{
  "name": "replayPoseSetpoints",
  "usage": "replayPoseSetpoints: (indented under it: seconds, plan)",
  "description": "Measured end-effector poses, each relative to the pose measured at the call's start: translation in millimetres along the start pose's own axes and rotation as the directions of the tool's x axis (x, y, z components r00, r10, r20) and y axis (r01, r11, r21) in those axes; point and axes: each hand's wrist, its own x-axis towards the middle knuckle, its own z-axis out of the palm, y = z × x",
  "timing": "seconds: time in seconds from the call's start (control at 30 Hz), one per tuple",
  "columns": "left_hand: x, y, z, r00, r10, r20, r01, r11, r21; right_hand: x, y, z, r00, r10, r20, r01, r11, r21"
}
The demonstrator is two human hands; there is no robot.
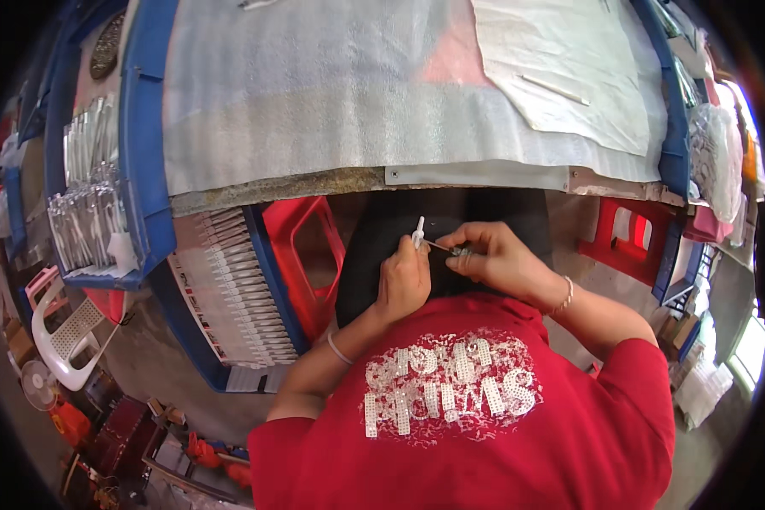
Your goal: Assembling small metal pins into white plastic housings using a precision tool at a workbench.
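Over my lap, in front of the table edge, my two hands meet at a small white plastic piece (419, 229) with a narrow upright tip. My left hand (404, 279) is closed around its lower part, which the fingers hide. From the right, my right hand (503, 262) pinches a thin metal rod (439, 246) whose end reaches the white piece. Something small and greenish-grey (459, 252) sits between the right fingertips, too small to make out. Whether the rod goes into the white piece or only touches it, I cannot tell.
White foam sheeting (297, 127) covers the table; a thin white stick (555, 89) lies on a loose sheet (569, 51). At left, a blue bin (149, 153) holds silvery packets. Below is a blue-edged tray (272, 280) of white tubes. Red stools (310, 263) stand under the table.
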Motion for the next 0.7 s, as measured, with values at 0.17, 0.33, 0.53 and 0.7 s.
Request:
replayPoseSetpoints:
  seconds: [0.17, 0.33, 0.53, 0.7]
  plan:
    - [-5, 14, -8, 0.997, -0.077, 0.025, 0.080, 0.970, -0.231, -33, -26, 14, 0.821, -0.566, 0.073, 0.497, 0.646, -0.580]
    - [-4, 17, -6, 0.992, -0.113, 0.065, 0.123, 0.974, -0.190, -26, -6, 8, 0.663, -0.658, 0.357, 0.540, 0.090, -0.837]
    - [2, 1, 1, 0.998, -0.019, 0.053, 0.024, 0.996, -0.089, -19, -9, 8, 0.816, -0.474, 0.333, 0.399, 0.043, -0.916]
    - [4, -5, 3, 0.996, 0.074, -0.039, -0.077, 0.994, -0.082, -10, 4, 13, 0.841, -0.541, -0.005, 0.345, 0.544, -0.765]
